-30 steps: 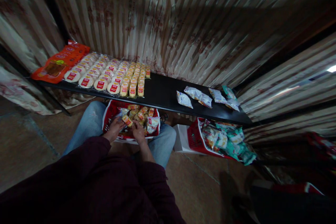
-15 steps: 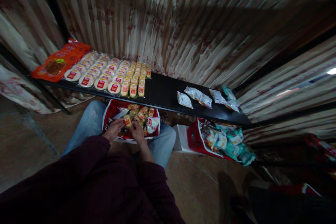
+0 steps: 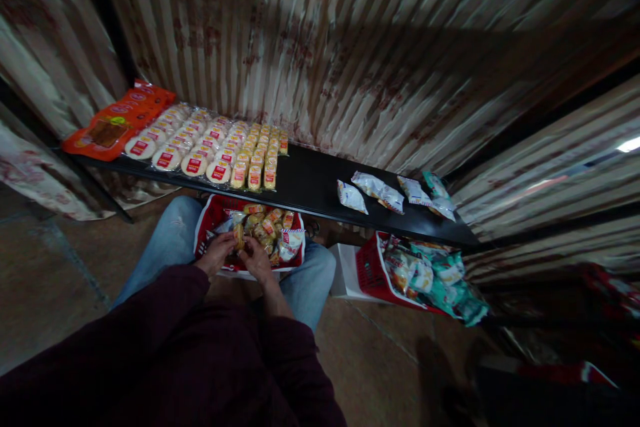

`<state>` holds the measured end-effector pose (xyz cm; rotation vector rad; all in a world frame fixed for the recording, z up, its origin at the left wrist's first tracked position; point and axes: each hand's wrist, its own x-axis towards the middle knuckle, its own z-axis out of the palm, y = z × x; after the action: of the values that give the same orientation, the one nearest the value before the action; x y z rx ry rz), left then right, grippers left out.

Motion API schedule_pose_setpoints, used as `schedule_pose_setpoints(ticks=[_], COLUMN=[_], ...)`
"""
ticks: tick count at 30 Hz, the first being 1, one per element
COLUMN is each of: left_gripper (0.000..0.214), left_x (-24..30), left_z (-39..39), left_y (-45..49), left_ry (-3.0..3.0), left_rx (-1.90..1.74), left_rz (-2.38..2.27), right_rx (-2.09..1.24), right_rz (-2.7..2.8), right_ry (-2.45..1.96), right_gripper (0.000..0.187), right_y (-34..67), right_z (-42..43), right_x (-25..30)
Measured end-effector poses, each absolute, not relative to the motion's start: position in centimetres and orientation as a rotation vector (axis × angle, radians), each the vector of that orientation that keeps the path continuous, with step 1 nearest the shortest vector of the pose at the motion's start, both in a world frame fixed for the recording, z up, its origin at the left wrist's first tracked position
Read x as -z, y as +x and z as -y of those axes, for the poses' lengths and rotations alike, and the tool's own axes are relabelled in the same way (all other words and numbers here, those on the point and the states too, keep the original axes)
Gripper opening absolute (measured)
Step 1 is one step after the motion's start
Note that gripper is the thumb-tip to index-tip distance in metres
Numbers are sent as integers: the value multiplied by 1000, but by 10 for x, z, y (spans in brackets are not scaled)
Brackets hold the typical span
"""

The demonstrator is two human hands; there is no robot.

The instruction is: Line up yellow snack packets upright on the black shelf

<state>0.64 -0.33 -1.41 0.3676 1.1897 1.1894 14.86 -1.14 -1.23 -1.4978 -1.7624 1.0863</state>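
Observation:
A small wrapped yellow snack cake [image 3: 239, 235] is held above the red basket [image 3: 201, 225] between my knees, its narrow side turned up. My left hand [image 3: 219, 252] grips it from the left with closed fingers. At its lower right, the fingertips of my right hand [image 3: 257, 259] pinch it too. Several more wrapped cakes [image 3: 270, 227] lie loose in the basket, with a white snack bag [image 3: 291, 243] at its right side. On the black shelf [image 3: 305, 177] ahead, similar yellow cakes [image 3: 255, 167] stand in rows beside rows of round white wrapped crackers [image 3: 194, 162].
An orange snack pack [image 3: 113, 123] lies at the shelf's left end. Several white bags [image 3: 377, 190] lie towards its right. A second red basket [image 3: 369, 267] with green and clear bags [image 3: 450, 280] leans by a white box [image 3: 345, 270]. A striped curtain [image 3: 320, 47] hangs behind.
The cake has turned in my fingers from showing its labelled face to showing a narrow side. My right hand has shifted slightly left and down. The view has tilted a little.

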Motion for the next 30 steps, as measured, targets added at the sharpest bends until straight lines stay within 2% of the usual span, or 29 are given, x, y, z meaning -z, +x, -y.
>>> schedule_pose_setpoints(ticks=[8,22,30], left_gripper=[32,9,9], left_x=[10,1,1], left_z=[3,4,4], left_y=[9,6,9], left_ry=[414,241,238], left_rx=[-1168,-1104,-1071], left_rz=[-1240,-1247,-1284], right_rx=[-1177,-1216,-1278], right_rz=[1712,1589,1517], right_ry=[-1408,-1389,-1349], right_gripper=[44,34,34], right_y=[146,146,150], right_z=[12,10,9], right_x=[11,13,11])
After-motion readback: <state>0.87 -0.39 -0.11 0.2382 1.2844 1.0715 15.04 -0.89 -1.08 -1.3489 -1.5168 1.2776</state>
